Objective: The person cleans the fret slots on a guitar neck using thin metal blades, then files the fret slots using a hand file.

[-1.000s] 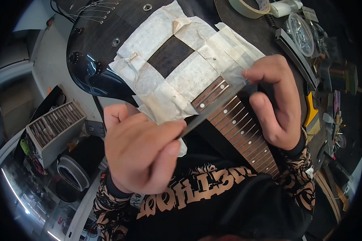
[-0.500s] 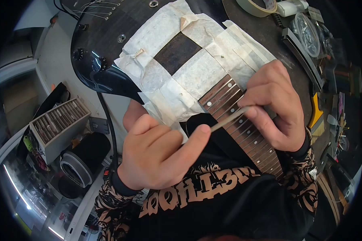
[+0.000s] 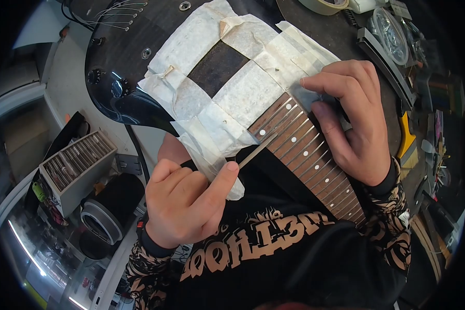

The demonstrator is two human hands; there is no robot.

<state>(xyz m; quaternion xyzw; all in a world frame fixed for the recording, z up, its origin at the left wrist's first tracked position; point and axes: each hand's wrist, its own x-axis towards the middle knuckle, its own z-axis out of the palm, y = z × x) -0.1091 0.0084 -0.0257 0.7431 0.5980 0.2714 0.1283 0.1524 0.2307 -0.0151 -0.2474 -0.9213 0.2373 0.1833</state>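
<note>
A dark guitar body (image 3: 124,57) lies across the upper view, partly covered with whitish masking tape (image 3: 248,95). Its brown fretboard (image 3: 315,160), with metal frets and pale dot inlays, runs down to the lower right. My left hand (image 3: 191,199) is closed on one end of a thin file (image 3: 256,155), index finger stretched along it; the far tip lies over the frets near the tape. At the fretboard's right edge my right hand (image 3: 349,116) rests with thumb and index finger apart, nothing visible between them, beside the tape.
A wooden box of slim metal files (image 3: 77,160) stands at the left, above a black cylinder with a grey rim (image 3: 103,217). At the right lie a long metal bar (image 3: 385,64), a yellow-handled tool (image 3: 406,135) and a tape roll (image 3: 323,5).
My right hand has let go of the file's far end and moved up, its fingers spread. My left hand has shifted left and down with the file. The view has shifted slightly.
</note>
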